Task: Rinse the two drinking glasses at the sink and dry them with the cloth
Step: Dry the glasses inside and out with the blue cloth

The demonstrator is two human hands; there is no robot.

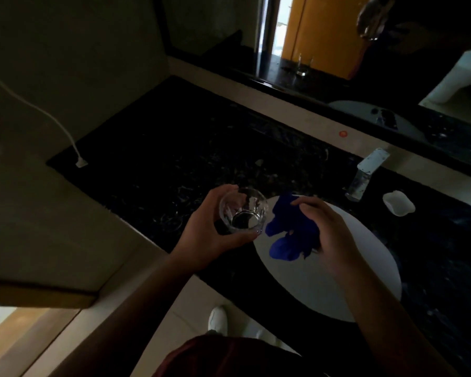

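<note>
- Head view, nearest first: a dark red garment (pixel 215 357) at the bottom edge and a white shoe (pixel 217 320) on the pale floor below the worktop edge.
- Both hands are raised over the near left rim of the white oval sink basin (pixel 337 289), close together but not touching.
- Left hand (pixel 210 232) is curled round a clear drinking glass (pixel 244 210), thumb under its base and fingers round the far side; the glass is tilted so its open mouth and thick round bottom face the camera. It is short, with curved walls that catch small highlights.
- Right hand (pixel 326 229) bunches a deep blue cloth (pixel 286 229), crumpled, just right of the glass and above the basin.
- Black speckled stone worktop (pixel 174 159) spreads to the left and beyond the hands.
- Farther back, a metal tap (pixel 365 175) stands behind the basin, with a white soap dish (pixel 399 203) just to its right.
- A white cable (pixel 52 123) runs down the left wall to the worktop's far corner.
- A mirror (pixel 324 36) along the back shows a second glass (pixel 302 63), seen only as a reflection.
</note>
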